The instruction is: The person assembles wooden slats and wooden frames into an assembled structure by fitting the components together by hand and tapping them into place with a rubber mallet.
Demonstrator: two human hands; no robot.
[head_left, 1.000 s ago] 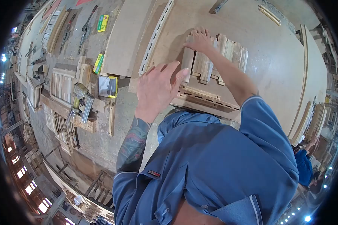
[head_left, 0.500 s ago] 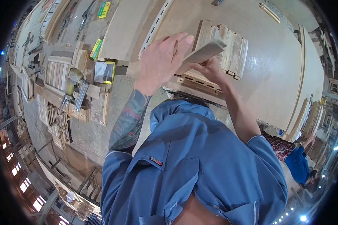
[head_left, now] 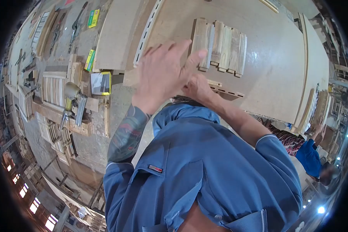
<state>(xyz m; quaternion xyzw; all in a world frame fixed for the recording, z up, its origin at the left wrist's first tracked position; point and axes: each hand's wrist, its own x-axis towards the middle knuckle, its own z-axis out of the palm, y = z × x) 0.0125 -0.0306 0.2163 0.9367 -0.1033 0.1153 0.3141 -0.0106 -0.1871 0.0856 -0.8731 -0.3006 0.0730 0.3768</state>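
Left hand is spread wide, thumb well apart from the fingers, while the right hand curls in just beside it, partly covered by it. Whether either grips anything cannot be told, since the palms face away or are blocked. Beyond them, a row of wooden slats lies on the table, roughly parallel and close together. They are pale to light brown, with streaky grain; one narrow surface near the left of the row looks bluish grey. Their near ends are uneven, several stepped down to short, narrower tongues. Nearer the person, a slotted strip disappears behind the right hand, so its full length is hidden. A light slotted rail is cut off at the top edge of the view.
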